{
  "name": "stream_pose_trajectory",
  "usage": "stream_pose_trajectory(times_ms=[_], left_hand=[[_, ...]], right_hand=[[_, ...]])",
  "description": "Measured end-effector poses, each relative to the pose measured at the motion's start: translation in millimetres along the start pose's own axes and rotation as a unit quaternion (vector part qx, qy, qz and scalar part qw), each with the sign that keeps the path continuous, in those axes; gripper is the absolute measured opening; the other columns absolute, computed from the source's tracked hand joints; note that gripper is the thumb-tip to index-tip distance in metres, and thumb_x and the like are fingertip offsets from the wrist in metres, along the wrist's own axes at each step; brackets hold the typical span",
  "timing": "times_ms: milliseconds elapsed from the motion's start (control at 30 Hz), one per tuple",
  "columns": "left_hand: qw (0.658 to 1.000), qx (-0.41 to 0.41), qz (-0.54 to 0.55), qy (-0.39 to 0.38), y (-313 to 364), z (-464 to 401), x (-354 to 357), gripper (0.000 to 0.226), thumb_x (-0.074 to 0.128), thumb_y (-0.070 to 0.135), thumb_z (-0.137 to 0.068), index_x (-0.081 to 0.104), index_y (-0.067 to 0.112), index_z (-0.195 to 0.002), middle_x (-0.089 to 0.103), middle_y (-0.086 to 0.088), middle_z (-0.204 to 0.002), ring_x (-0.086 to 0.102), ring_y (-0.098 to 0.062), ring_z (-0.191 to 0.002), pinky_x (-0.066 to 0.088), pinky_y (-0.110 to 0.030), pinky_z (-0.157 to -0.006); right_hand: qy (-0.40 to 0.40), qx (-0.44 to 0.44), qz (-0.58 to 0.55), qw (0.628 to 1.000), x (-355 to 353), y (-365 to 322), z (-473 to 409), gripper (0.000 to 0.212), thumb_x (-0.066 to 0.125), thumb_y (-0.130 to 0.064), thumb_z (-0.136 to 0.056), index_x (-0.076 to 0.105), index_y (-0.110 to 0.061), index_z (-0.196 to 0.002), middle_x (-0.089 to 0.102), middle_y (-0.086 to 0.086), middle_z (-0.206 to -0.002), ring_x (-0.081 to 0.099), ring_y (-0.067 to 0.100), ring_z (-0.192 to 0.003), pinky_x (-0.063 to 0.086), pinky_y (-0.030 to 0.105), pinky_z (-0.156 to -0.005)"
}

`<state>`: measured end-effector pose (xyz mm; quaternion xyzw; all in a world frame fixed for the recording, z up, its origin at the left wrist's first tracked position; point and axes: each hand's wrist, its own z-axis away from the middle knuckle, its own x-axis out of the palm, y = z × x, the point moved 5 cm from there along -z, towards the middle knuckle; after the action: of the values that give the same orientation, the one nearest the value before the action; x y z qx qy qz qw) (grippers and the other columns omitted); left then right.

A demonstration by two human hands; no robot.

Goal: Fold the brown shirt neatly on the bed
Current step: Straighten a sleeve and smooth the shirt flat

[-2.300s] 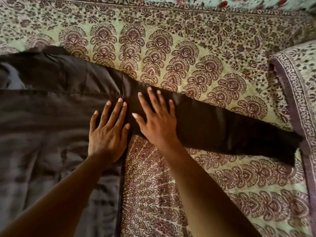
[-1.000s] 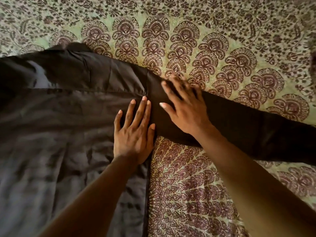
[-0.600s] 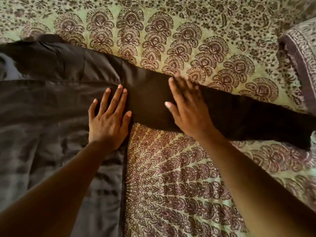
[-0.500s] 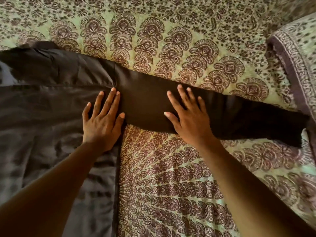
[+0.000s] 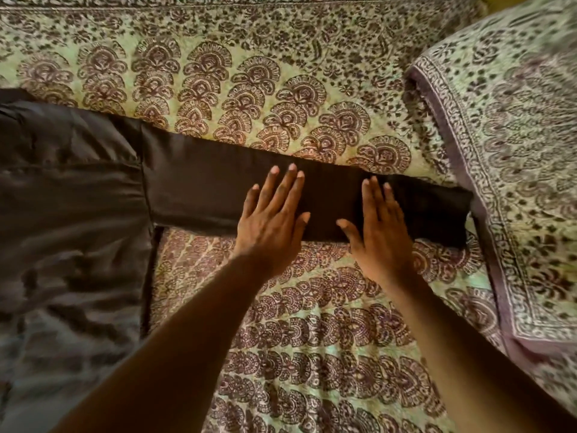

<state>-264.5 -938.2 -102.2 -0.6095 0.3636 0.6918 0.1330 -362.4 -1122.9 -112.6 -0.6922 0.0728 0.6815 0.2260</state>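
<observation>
Both hands lie flat with straight fingers, each grip released and grasping nothing: the left hand [image 5: 271,217] and the right hand [image 5: 381,227] press palm-down, side by side but apart, on the outstretched sleeve [image 5: 199,185] of the brown shirt [image 5: 71,214]. The left hand's fingers [image 5: 282,189] point up and slightly right across the sleeve, and its heel hangs over the sleeve's lower edge onto the bedspread [image 5: 312,339]. The right hand sits nearer the cuff [image 5: 443,214], its thumb spread toward the left hand, its wrist also past the lower edge. A dark strip of bare sleeve shows between the two hands. The shirt is spread on the bed, its body filling the left side of the view with soft wrinkles, and the sleeve runs from the shoulder seam out to the right, lying flat and smooth. The cuff end reaches the edge of a pillow [image 5: 515,170] in a matching print at the right, and it seems to touch it. The bedspread is pale green with dark maroon fan and flower patterns, and it shows above and below the sleeve. Both forearms come in from the bottom of the view.
</observation>
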Motion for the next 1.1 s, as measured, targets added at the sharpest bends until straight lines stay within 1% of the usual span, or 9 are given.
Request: stream_pose_trajectory(times_ms=[267, 400, 500, 633, 700, 900, 967, 1067, 1100], left_hand=[[0.997, -0.042, -0.056, -0.016, 6.6, 2.2, 21.4, 0.065, 0.02, 0.05, -0.106, 0.01, 0.026, -0.165, 0.001, 0.009, -0.173, 0.001, -0.019, -0.16, 0.013, -0.05, -0.128], [0.997, -0.046, -0.064, -0.01, 9.0, -2.2, 17.0, 0.064, 0.021, 0.049, -0.106, 0.013, 0.025, -0.165, 0.003, 0.009, -0.173, 0.004, -0.018, -0.16, 0.016, -0.05, -0.127], [0.997, -0.041, -0.065, -0.006, 11.5, -4.3, 16.0, 0.064, 0.024, 0.047, -0.106, 0.015, 0.025, -0.165, 0.006, 0.009, -0.173, 0.006, -0.019, -0.16, 0.017, -0.05, -0.126], [0.996, -0.042, -0.081, -0.002, 10.9, -3.9, 17.7, 0.064, 0.025, 0.047, -0.106, 0.015, 0.025, -0.165, 0.006, 0.008, -0.173, 0.007, -0.019, -0.16, 0.018, -0.049, -0.125], [0.995, -0.042, -0.087, 0.0, 10.2, -4.2, 17.7, 0.064, 0.026, 0.047, -0.105, 0.016, 0.024, -0.165, 0.007, 0.008, -0.173, 0.008, -0.02, -0.16, 0.019, -0.049, -0.125], [0.995, -0.036, -0.09, 0.013, 12.0, -5.0, 17.2, 0.064, 0.029, 0.045, -0.105, 0.019, 0.023, -0.164, 0.011, 0.006, -0.173, 0.011, -0.02, -0.16, 0.02, -0.049, -0.125], [0.995, -0.035, -0.092, 0.015, 13.0, -3.3, 17.5, 0.064, 0.029, 0.045, -0.105, 0.019, 0.023, -0.164, 0.012, 0.006, -0.173, 0.011, -0.021, -0.16, 0.02, -0.049, -0.124], [0.995, -0.034, -0.092, 0.018, 13.6, -5.5, 15.8, 0.064, 0.029, 0.044, -0.105, 0.019, 0.024, -0.164, 0.011, 0.006, -0.173, 0.011, -0.021, -0.16, 0.02, -0.049, -0.124], [0.995, -0.031, -0.091, 0.018, 14.5, -7.0, 16.1, 0.064, 0.029, 0.044, -0.105, 0.018, 0.024, -0.164, 0.011, 0.006, -0.173, 0.011, -0.021, -0.16, 0.019, -0.049, -0.125]], right_hand=[[0.006, 0.127, 0.073, 0.989, -19.8, 58.6, 18.4, 0.093, 0.01, -0.081, -0.095, 0.015, -0.02, -0.165, 0.01, 0.006, -0.173, 0.01, 0.025, -0.16, 0.014, 0.063, -0.124], [0.089, 0.127, 0.025, 0.988, -36.3, 26.7, 2.2, 0.071, 0.027, -0.061, -0.106, 0.038, -0.014, -0.157, 0.024, 0.017, -0.169, 0.013, 0.035, -0.159, 0.01, 0.063, -0.125], [0.17, 0.111, -0.008, 0.979, -45.5, 28.5, -2.1, 0.049, 0.034, -0.036, -0.107, 0.054, -0.013, -0.145, 0.045, 0.016, -0.158, 0.036, 0.034, -0.151, 0.017, 0.063, -0.124], [0.267, 0.256, 0.008, 0.929, -58.6, 85.6, 24.4, 0.032, 0.051, -0.02, -0.096, 0.067, -0.008, -0.12, 0.072, 0.016, -0.119, 0.068, 0.036, -0.108, 0.048, 0.051, -0.102], [0.277, 0.305, -0.043, 0.91, -57.6, 105.3, 38.4, 0.033, 0.057, -0.019, -0.093, 0.066, -0.003, -0.12, 0.068, 0.021, -0.12, 0.062, 0.041, -0.11, 0.05, 0.046, -0.091], [0.294, 0.377, -0.176, 0.861, -55.8, 120.3, 26.2, 0.054, 0.078, -0.022, -0.084, 0.061, -0.002, -0.131, 0.064, 0.023, -0.126, 0.057, 0.041, -0.117, 0.047, 0.05, -0.098], [0.32, 0.337, -0.19, 0.865, -65.4, 121.8, 20.8, 0.049, 0.08, -0.01, -0.08, 0.064, 0.0, -0.125, 0.066, 0.023, -0.119, 0.061, 0.039, -0.11, 0.048, 0.04, -0.099], [0.348, 0.258, -0.152, 0.889, -77.6, 115.3, 28.2, 0.035, 0.069, 0.008, -0.084, 0.067, 0.009, -0.119, 0.065, 0.031, -0.115, 0.054, 0.035, -0.111, 0.034, 0.007, -0.101], [0.351, 0.258, -0.154, 0.887, -76.0, 117.2, 31.6, 0.033, 0.068, 0.008, -0.085, 0.068, 0.009, -0.118, 0.065, 0.032, -0.115, 0.055, 0.036, -0.111, 0.036, 0.009, -0.101]])
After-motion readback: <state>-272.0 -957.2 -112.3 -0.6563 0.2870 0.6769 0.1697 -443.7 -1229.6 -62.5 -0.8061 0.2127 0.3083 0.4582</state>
